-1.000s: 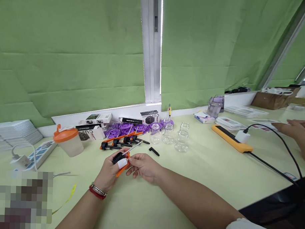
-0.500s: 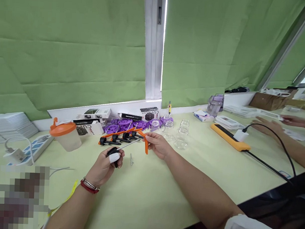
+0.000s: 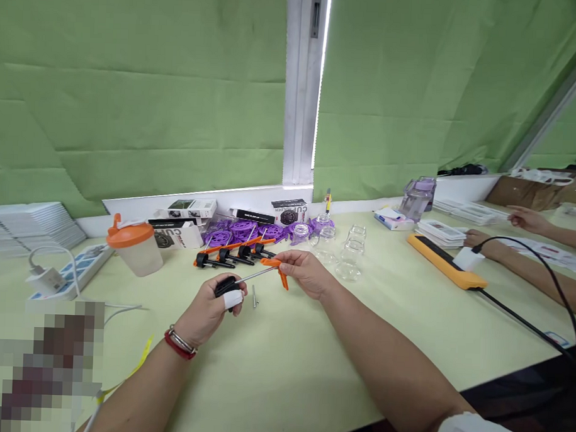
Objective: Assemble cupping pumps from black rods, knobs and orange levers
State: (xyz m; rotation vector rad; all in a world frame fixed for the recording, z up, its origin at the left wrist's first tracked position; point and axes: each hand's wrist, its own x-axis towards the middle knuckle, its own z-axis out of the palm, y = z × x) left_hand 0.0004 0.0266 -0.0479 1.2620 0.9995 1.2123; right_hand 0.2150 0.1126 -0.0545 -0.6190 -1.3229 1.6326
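Note:
My left hand [image 3: 221, 305], with white wrap on one finger, is closed around a black piece with a thin metal rod [image 3: 255, 275]. The rod points right, and its far end meets the orange handle-like part [image 3: 283, 277]. Pinched in the fingers of my right hand [image 3: 305, 273] is that orange part, which has an angled shape. Whether the rod sits inside it cannot be seen. On the table just below the rod lies a small metal pin or screw [image 3: 255, 297]. Behind my hands lie several black capped pieces [image 3: 225, 258] with orange strips.
Purple plastic parts [image 3: 240, 230] and printed boxes [image 3: 288, 211] stand along the wall. Clear glass jars [image 3: 350, 259] are to the right, beyond them an orange power strip [image 3: 449, 266]. An orange-lidded cup [image 3: 138, 245] stands left. A co-worker's hands [image 3: 485, 244] are at far right.
The orange part has turned in my right hand, its lower arm now slanting. My view has shifted slightly, and the co-worker's hands have moved apart.

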